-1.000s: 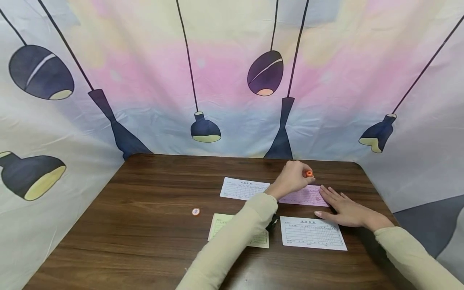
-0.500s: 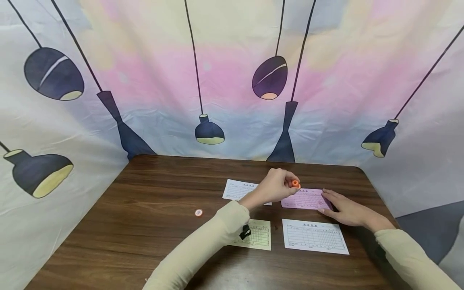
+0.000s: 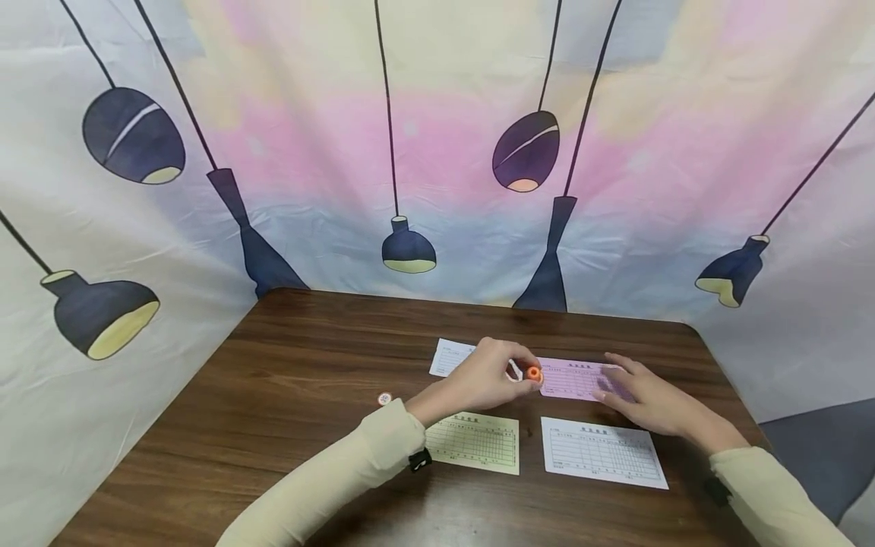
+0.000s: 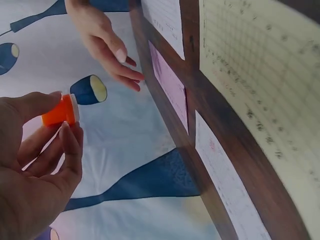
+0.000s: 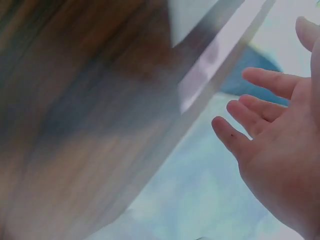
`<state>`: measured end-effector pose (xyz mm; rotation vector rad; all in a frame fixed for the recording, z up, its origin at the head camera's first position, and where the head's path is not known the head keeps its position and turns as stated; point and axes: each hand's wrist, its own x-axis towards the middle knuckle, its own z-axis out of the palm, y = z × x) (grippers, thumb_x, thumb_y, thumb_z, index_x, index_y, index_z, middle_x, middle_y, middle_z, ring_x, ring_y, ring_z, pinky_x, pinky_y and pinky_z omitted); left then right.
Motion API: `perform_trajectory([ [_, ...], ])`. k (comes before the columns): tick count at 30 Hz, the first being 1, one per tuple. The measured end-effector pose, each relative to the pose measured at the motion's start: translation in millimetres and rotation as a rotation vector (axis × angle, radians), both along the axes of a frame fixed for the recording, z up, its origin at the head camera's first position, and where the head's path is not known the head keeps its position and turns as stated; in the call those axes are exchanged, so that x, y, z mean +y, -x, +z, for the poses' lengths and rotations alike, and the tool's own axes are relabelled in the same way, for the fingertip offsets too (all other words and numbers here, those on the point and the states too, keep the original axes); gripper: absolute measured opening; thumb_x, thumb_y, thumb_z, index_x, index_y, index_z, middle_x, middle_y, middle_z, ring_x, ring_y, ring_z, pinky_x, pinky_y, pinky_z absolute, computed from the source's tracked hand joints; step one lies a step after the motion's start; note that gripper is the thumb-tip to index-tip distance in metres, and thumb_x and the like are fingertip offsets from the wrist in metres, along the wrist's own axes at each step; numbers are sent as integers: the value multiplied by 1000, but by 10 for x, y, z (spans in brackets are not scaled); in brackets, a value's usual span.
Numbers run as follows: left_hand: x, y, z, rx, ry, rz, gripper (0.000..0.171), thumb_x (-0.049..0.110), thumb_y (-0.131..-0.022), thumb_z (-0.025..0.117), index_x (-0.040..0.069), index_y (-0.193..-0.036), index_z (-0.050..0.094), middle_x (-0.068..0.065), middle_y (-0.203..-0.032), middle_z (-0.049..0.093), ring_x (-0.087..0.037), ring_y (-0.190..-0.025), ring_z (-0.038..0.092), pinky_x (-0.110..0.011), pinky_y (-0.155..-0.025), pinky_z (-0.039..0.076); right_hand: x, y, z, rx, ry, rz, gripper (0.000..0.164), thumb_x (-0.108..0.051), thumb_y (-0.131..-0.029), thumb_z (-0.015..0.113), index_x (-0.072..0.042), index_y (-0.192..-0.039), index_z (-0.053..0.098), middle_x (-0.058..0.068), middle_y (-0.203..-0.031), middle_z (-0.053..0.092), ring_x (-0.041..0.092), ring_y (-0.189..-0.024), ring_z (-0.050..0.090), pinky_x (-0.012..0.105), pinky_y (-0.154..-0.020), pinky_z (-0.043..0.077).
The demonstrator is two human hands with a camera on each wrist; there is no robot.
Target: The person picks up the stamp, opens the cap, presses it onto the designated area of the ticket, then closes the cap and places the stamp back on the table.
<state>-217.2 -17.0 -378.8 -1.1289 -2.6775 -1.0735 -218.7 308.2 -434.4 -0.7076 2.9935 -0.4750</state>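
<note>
In the head view my left hand (image 3: pixel 481 376) pinches a small orange stamp (image 3: pixel 534 374) above the table, beside the pink form (image 3: pixel 570 378). The left wrist view shows this stamp as a short orange cylinder with a white rim, between thumb and fingertips. My right hand (image 3: pixel 645 396), fingers spread and relaxed, hovers over the right end of the pink form. Nothing is in its palm in the right wrist view. A white form (image 3: pixel 451 355) lies partly hidden behind my left hand; a red mark shows on it in the left wrist view.
A green form (image 3: pixel 481 444) and another white form (image 3: pixel 604 454) lie nearer me on the brown wooden table (image 3: pixel 328 349). Left of my left sleeve sits a small round white piece (image 3: pixel 385 399) with an orange edge. A cloth with printed lamps (image 3: pixel 410 247) hangs behind the table.
My left hand has moved left and nearer with the stamp, away from above the pink form. The right hand, earlier resting flat at the pink form's edge, has lifted.
</note>
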Motion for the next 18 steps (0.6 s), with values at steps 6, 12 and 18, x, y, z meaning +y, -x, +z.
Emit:
perform_trajectory([
  [6,-247,-107,-23,-25,-41,4,11,16,-90,83,14,-101,81,4,-89,79,0,-80,67,-14,-73,56,-342,-239,90,95,-15,91,59,-49,-105,61,-1,-139,65,26,-150,57,46,-136,58,61,-106,51],
  [12,-412,-213,-119,-112,-30,19,12,13,-90,84,13,-101,83,3,-92,79,7,-75,65,-13,-69,56,-618,-499,109,145,-56,181,64,-54,-105,57,-7,-149,58,13,-150,61,34,-134,63,52,-105,55],
  [18,-525,-292,-263,-161,-8,11,15,12,-91,83,12,-106,83,3,-92,81,8,-74,65,-13,-69,56,-809,-654,60,74,-77,264,75,-63,-105,49,-13,-161,42,6,-165,47,27,-144,56,49,-108,53],
])
